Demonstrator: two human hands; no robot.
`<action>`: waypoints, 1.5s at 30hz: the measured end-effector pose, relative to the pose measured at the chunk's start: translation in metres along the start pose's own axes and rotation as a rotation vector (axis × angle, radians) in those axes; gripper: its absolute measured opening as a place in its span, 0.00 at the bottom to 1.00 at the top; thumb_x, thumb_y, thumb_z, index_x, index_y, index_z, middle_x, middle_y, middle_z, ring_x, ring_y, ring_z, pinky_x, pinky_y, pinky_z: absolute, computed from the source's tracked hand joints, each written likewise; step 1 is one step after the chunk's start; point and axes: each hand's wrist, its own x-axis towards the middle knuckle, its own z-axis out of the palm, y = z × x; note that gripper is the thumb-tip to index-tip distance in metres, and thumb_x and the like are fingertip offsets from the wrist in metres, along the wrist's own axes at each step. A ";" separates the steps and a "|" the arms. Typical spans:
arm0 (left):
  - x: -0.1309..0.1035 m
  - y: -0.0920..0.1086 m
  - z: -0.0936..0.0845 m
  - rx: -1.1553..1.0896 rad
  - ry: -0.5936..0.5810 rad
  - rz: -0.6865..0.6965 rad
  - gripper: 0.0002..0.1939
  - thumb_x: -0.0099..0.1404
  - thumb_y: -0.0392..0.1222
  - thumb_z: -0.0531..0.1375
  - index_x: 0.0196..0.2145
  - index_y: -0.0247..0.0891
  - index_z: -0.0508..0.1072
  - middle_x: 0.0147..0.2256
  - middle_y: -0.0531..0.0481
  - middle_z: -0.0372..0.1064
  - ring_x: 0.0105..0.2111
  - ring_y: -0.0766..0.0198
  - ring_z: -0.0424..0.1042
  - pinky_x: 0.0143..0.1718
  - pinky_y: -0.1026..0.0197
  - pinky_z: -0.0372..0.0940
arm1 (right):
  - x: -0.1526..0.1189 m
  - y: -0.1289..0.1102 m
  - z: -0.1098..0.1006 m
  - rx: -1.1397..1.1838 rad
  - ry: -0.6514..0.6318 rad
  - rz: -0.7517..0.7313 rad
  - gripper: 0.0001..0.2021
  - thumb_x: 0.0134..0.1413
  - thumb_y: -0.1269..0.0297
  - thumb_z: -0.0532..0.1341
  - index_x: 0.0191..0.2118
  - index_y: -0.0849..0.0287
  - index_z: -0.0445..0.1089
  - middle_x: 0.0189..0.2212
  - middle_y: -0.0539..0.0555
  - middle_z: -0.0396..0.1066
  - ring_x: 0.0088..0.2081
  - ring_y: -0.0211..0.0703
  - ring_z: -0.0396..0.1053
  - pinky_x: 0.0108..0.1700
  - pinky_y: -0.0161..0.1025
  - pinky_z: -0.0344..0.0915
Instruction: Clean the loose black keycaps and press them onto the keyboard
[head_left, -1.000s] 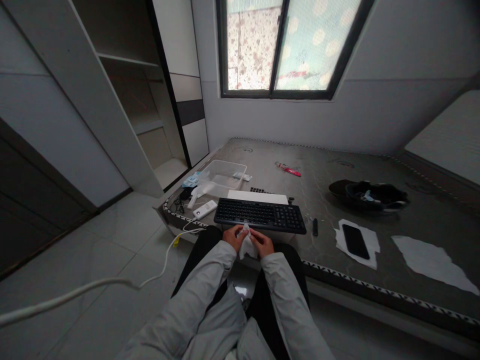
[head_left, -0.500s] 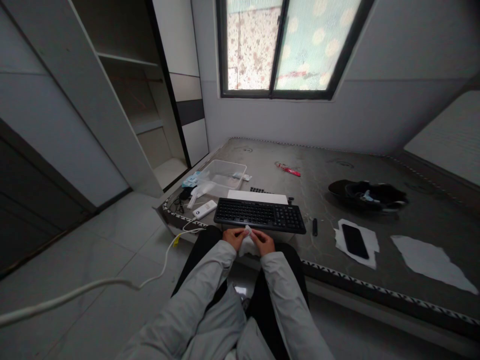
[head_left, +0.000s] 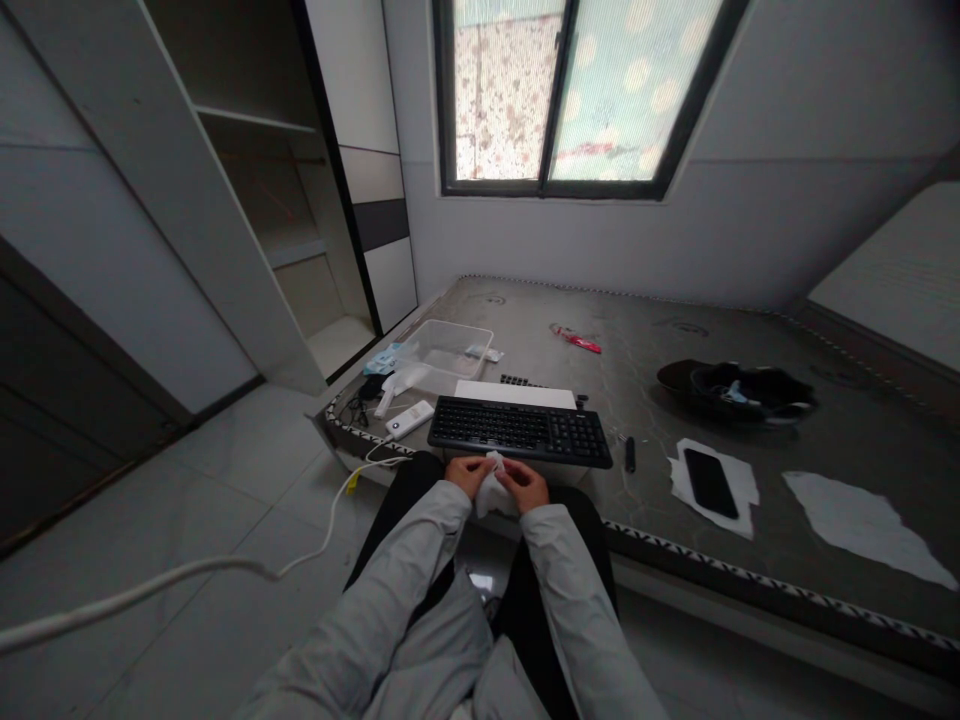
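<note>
Over the lap, just off the near edge of the bed (head_left: 615, 355), holding a white tissue (head_left: 493, 498) in front of the keyboard (head_left: 520, 430). Grip closed to a small pinch on both sides: left hand (head_left: 466, 475) at the tissue's left upper part, right hand (head_left: 527, 485) at its right, with loose folds hanging below. Hard to tell exactly which fingers meet behind the folds, or whether anything lies inside them. Seemingly at the stage of gathering or working the upper end of the tissue between the fingertips. For the next move, probably best to pinch lightly and evenly, to steady with one hand while shifting the other, and to avoid tearing such thin stuff. Beyond the keyboard, next to a white board (head_left: 517, 395). To the left, near a power bank (head_left: 409, 420); to the right, well apart from a phone (head_left: 711, 482) on white paper (head_left: 744, 485).
</note>
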 end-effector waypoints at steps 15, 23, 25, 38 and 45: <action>0.007 -0.010 0.004 -0.129 -0.059 -0.058 0.24 0.50 0.55 0.57 0.34 0.30 0.75 0.31 0.44 0.74 0.31 0.59 0.71 0.32 0.62 0.63 | 0.000 -0.003 -0.003 -0.030 0.091 -0.114 0.17 0.41 0.53 0.59 0.33 0.60 0.73 0.34 0.55 0.73 0.39 0.47 0.68 0.43 0.41 0.63; 0.006 -0.010 0.004 -0.166 -0.102 -0.082 0.21 0.49 0.51 0.59 0.34 0.30 0.75 0.31 0.45 0.74 0.31 0.60 0.71 0.33 0.62 0.64 | 0.002 0.004 -0.003 0.108 -0.027 0.012 0.20 0.33 0.55 0.64 0.36 0.60 0.71 0.29 0.54 0.74 0.31 0.44 0.70 0.34 0.38 0.67; 0.007 -0.010 0.005 -0.181 -0.120 -0.083 0.20 0.47 0.50 0.60 0.34 0.30 0.74 0.31 0.44 0.74 0.31 0.60 0.71 0.33 0.61 0.64 | 0.002 0.006 -0.001 0.083 -0.011 0.020 0.22 0.31 0.55 0.65 0.36 0.61 0.70 0.25 0.53 0.73 0.28 0.42 0.70 0.31 0.36 0.67; 0.001 -0.001 0.006 -0.203 -0.149 -0.076 0.24 0.44 0.54 0.61 0.33 0.30 0.75 0.31 0.44 0.74 0.33 0.58 0.71 0.35 0.59 0.65 | -0.001 0.002 0.000 0.024 0.078 -0.014 0.19 0.31 0.53 0.64 0.32 0.61 0.71 0.29 0.55 0.74 0.32 0.44 0.70 0.36 0.38 0.66; 0.000 0.003 0.003 -0.188 -0.132 -0.058 0.24 0.43 0.54 0.62 0.31 0.31 0.75 0.30 0.44 0.74 0.31 0.58 0.71 0.34 0.59 0.65 | -0.002 -0.004 -0.002 0.023 0.051 -0.042 0.18 0.32 0.53 0.64 0.31 0.60 0.72 0.29 0.55 0.74 0.32 0.45 0.70 0.36 0.38 0.66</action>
